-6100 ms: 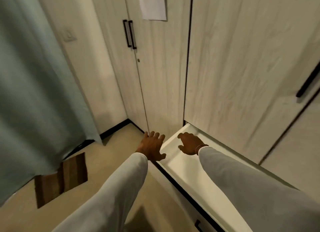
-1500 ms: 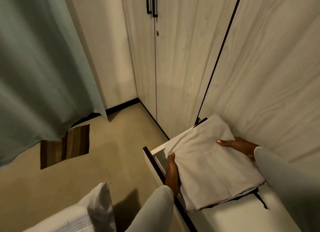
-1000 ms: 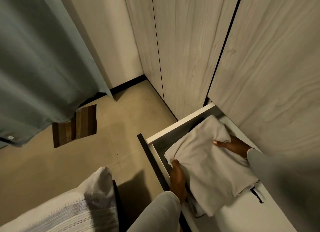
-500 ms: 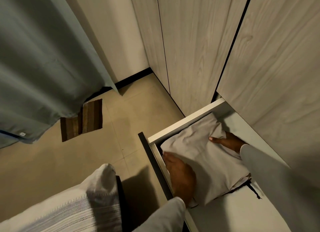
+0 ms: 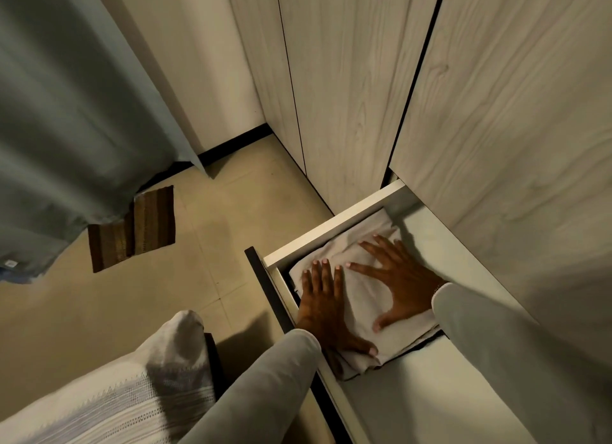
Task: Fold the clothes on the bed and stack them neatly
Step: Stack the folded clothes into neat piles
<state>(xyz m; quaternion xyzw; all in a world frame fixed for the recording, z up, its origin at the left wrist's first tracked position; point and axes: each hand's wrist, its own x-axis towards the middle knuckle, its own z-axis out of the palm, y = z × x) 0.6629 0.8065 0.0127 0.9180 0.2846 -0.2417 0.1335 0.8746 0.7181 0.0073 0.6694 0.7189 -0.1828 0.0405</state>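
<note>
A folded pale grey cloth point(image 5: 361, 298) lies flat in the far-left end of an open white drawer point(image 5: 331, 226) at the foot of a wardrobe. My left hand point(image 5: 326, 306) presses on the cloth's left part with straight fingers. My right hand point(image 5: 399, 281) lies spread flat on its right part, fingers wide apart. A dark edge shows under the cloth's near corner. Both arms wear light long sleeves.
Pale wood wardrobe doors point(image 5: 347, 96) rise right behind the drawer. The bed corner with a white striped cover point(image 5: 126, 387) sits at lower left. A grey-green curtain point(image 5: 66, 112) hangs at left over a striped brown mat point(image 5: 132, 228) on the beige floor.
The cloth went from being held above the drawer down into its far-left end. Both hands let go of its edges and now lie flat on top of it.
</note>
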